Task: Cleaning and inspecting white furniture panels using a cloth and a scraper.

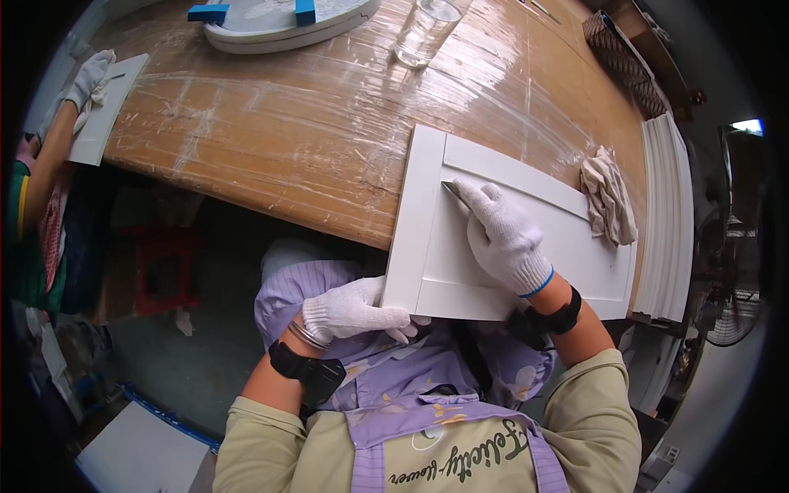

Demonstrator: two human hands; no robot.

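Observation:
A white cabinet door panel (526, 218) with a raised frame lies at the table's near edge, jutting over my lap. My gloved left hand (352, 312) grips its near left corner, thumb on top and the other fingers partly hidden beneath. Over the recessed middle, my gloved right hand (508, 238) is closed on a small dark metal blade (450, 191). The blade's tip points left, at the inner edge of the left frame strip. Crumpled on the panel's right end is a beige cloth (608, 195).
The table (279, 140) is wrapped in clear film. On it stand a glass of water (426, 33) and a round white turntable (288, 29) with blue blocks. Several white panels (664, 214) stand stacked at right. Far left, a co-worker's gloved hand (89, 80) wipes another panel (111, 107).

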